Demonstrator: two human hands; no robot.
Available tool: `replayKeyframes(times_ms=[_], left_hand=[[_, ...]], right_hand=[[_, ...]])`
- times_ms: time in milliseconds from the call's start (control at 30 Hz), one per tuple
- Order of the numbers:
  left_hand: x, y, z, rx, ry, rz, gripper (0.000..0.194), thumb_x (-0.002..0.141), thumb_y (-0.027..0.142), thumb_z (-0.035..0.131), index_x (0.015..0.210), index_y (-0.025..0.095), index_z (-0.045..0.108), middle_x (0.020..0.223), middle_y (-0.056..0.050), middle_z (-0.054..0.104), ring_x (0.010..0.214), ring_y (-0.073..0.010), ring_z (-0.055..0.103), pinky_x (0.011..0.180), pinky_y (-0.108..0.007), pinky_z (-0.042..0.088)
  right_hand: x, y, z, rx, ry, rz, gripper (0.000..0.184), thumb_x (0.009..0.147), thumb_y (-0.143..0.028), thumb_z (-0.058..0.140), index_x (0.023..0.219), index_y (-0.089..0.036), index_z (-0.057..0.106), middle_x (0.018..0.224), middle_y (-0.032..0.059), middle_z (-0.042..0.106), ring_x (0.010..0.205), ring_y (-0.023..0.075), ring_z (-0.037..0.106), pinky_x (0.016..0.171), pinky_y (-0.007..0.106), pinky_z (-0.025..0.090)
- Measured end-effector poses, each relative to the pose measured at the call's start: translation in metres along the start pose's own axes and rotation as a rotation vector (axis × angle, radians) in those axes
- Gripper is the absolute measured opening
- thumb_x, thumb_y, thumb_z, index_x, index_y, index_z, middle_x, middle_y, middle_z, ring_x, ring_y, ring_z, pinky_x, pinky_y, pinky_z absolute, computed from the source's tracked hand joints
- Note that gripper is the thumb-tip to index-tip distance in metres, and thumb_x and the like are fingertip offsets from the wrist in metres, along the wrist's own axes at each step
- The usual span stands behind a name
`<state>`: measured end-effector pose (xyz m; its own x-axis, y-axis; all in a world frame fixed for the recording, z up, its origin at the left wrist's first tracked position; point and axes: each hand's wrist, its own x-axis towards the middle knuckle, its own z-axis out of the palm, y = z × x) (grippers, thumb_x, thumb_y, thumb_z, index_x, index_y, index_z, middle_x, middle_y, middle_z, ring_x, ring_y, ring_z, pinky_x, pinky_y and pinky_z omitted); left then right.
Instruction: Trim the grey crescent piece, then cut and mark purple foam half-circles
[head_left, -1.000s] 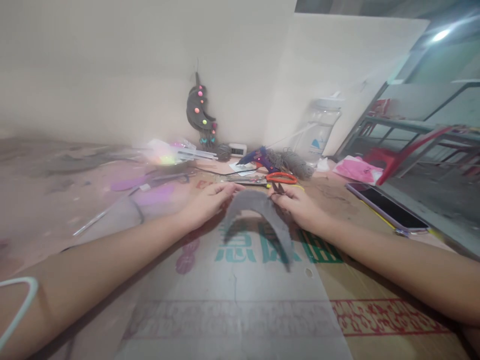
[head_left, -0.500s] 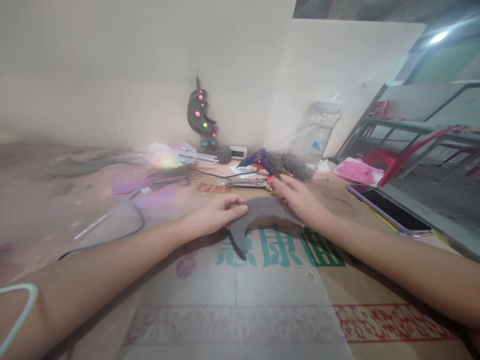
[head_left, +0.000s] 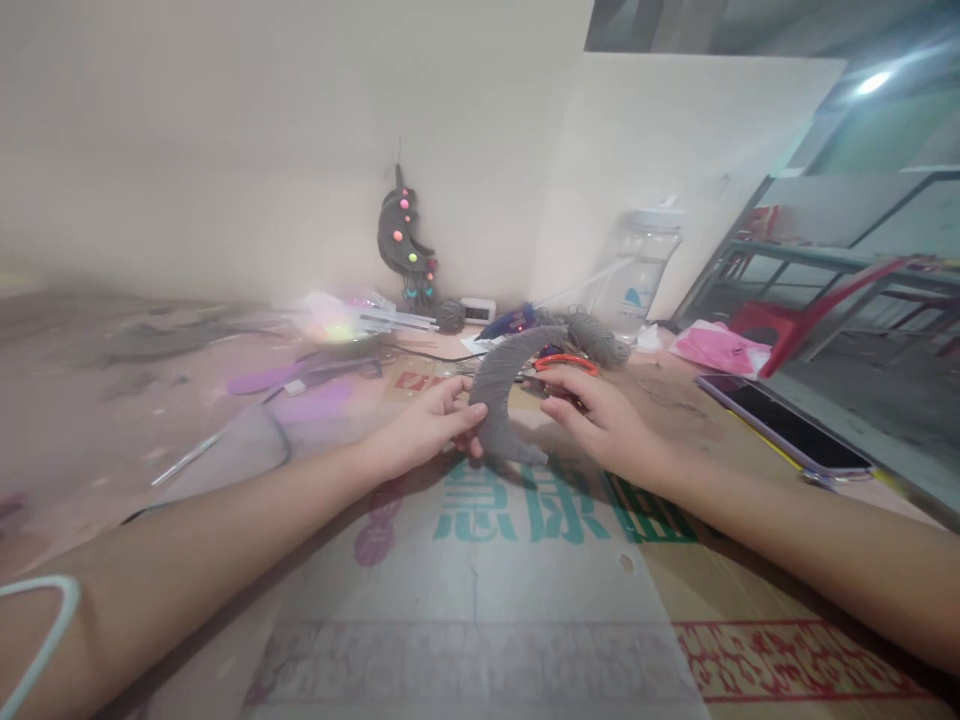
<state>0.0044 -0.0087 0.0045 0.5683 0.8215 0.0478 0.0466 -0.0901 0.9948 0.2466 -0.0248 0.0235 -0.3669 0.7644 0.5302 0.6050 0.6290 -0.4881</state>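
A crescent moon shape (head_left: 491,398) wrapped in grey yarn stands raised over the cardboard, its opening facing right. My left hand (head_left: 429,422) pinches its outer curve between thumb and fingers. Just right of the crescent is my right hand (head_left: 604,420), fingers curled but apart, with nothing visible in them. Behind it lie scissors with orange handles (head_left: 571,362), partly covered. The blue hot glue gun (head_left: 510,322) is partly hidden by the crescent's upper tip. Grey yarn (head_left: 600,340) lies behind my right hand.
Printed cardboard (head_left: 795,650), partly under a translucent sheet, covers the table. A phone (head_left: 784,425) and pink packet (head_left: 720,347) lie right. A water bottle (head_left: 643,270) stands by the wall, where a decorated crescent (head_left: 397,235) hangs. Glue sticks (head_left: 397,318) lie back left.
The crescent has turned from an arch with tips downward to upright, opening right. My right hand has let go of it and moved slightly right; my left hand keeps its hold.
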Motion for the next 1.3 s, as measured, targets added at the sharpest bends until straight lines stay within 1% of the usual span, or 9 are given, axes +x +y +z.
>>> replayKeyframes(times_ms=[67,133,233,433,600,733,867,1033,1300], left_hand=[[0.000,0.001,0.001,0.013,-0.007,-0.002,0.051,0.082,0.059,0.068,0.108,0.020,0.048,0.060,0.001,0.067,0.051,-0.0111,0.057,0.050,-0.021,0.033],[0.000,0.002,0.001,0.027,0.002,-0.003,0.049,0.082,0.058,0.068,0.107,0.020,0.049,0.060,0.001,0.068,0.052,-0.0114,0.058,0.050,-0.021,0.034],[0.000,0.004,0.003,0.046,0.023,-0.005,0.045,0.083,0.054,0.068,0.105,0.019,0.050,0.060,0.000,0.068,0.053,-0.0122,0.061,0.050,-0.021,0.035],[0.000,0.003,0.003,0.032,0.035,0.006,0.041,0.083,0.049,0.070,0.103,0.019,0.050,0.062,0.003,0.065,0.053,-0.0118,0.062,0.050,-0.021,0.037],[0.002,0.001,0.002,0.038,0.028,0.015,0.043,0.083,0.049,0.070,0.105,0.018,0.050,0.069,0.002,0.066,0.055,-0.0108,0.062,0.052,-0.021,0.038],[0.002,-0.001,-0.001,0.065,-0.002,0.005,0.044,0.086,0.050,0.067,0.109,0.018,0.050,0.064,0.000,0.068,0.055,-0.0114,0.060,0.051,-0.021,0.036],[0.002,-0.002,-0.002,0.043,-0.036,0.014,0.043,0.087,0.052,0.066,0.108,0.019,0.050,0.063,-0.001,0.069,0.054,-0.0114,0.059,0.049,-0.021,0.033],[0.001,-0.001,-0.001,0.000,-0.032,0.023,0.044,0.085,0.051,0.069,0.107,0.018,0.050,0.063,0.000,0.069,0.051,-0.0100,0.057,0.050,-0.020,0.033],[0.001,-0.002,-0.002,-0.009,-0.009,0.010,0.042,0.086,0.049,0.068,0.109,0.019,0.051,0.064,0.001,0.068,0.055,-0.0103,0.058,0.052,-0.019,0.035]], right_hand=[[-0.002,0.001,-0.001,-0.070,-0.035,-0.107,0.029,0.095,-0.037,0.053,0.115,-0.021,0.068,0.105,0.0096,0.074,0.090,0.0240,0.067,0.080,0.037,0.051],[-0.003,0.005,-0.001,-0.121,-0.070,-0.177,0.031,0.097,-0.035,0.053,0.120,-0.022,0.068,0.108,0.0099,0.074,0.092,0.0238,0.068,0.082,0.037,0.051],[-0.003,0.012,0.001,-0.195,-0.092,-0.198,0.034,0.098,-0.038,0.050,0.123,-0.023,0.068,0.104,0.0101,0.075,0.088,0.0237,0.068,0.080,0.037,0.051],[0.000,0.019,0.002,-0.314,-0.117,-0.268,0.036,0.100,-0.040,0.047,0.119,-0.019,0.070,0.091,0.0097,0.075,0.081,0.0231,0.067,0.073,0.035,0.048],[0.000,0.023,0.002,-0.325,-0.095,-0.301,0.036,0.101,-0.038,0.048,0.121,-0.018,0.069,0.096,0.0098,0.075,0.083,0.0218,0.068,0.074,0.033,0.049],[0.000,0.026,0.003,-0.306,-0.084,-0.309,0.032,0.101,-0.034,0.049,0.121,-0.020,0.069,0.094,0.0071,0.076,0.082,0.0194,0.068,0.074,0.031,0.050],[0.000,0.027,0.004,-0.293,-0.087,-0.291,0.031,0.100,-0.033,0.050,0.120,-0.019,0.070,0.095,0.0073,0.076,0.082,0.0190,0.069,0.075,0.030,0.050],[-0.001,0.027,0.004,-0.300,-0.070,-0.307,0.034,0.100,-0.034,0.050,0.120,-0.016,0.070,0.089,0.0074,0.075,0.075,0.0179,0.067,0.070,0.029,0.049],[0.001,0.026,0.004,-0.293,-0.054,-0.325,0.033,0.100,-0.034,0.052,0.120,-0.016,0.071,0.093,0.0078,0.077,0.081,0.0194,0.068,0.075,0.031,0.051]])
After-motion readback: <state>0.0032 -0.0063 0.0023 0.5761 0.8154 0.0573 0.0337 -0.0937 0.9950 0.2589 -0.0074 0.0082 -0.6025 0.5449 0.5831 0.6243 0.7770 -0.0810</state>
